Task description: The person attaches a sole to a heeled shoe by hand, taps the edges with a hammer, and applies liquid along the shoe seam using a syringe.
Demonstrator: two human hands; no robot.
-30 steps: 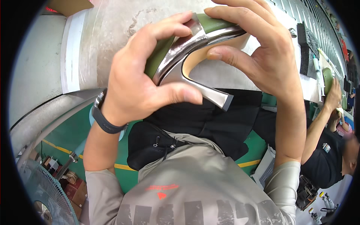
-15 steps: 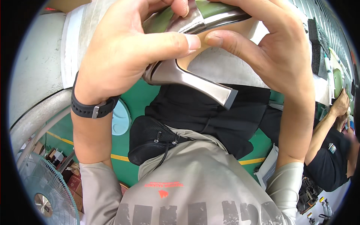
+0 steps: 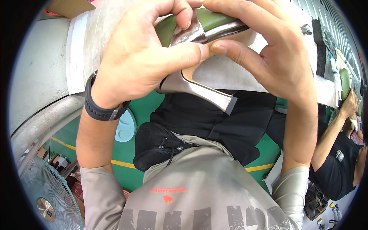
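Close under the camera I hold a silver high-heeled shoe (image 3: 199, 90) mounted on a green last (image 3: 214, 19), its block heel pointing toward my chest. My left hand (image 3: 142, 57) wraps the shoe's back part, thumb lying across the silver upper. My right hand (image 3: 268, 50) grips the other side, thumb tip meeting the left thumb at the shoe's edge. A dark watch band (image 3: 100, 109) sits on my left wrist. Most of the shoe's front is hidden behind my fingers.
A grey workbench (image 3: 42, 65) with a white sheet (image 3: 78, 50) lies beyond my hands. A black pouch (image 3: 155, 143) hangs at my waist. A floor fan (image 3: 42, 199) stands lower left. At the right a co-worker in black (image 3: 337, 161) works at the same bench.
Both hands have brought the shoe closer to the camera and upward. My left thumb has slid across the upper toward my right thumb.
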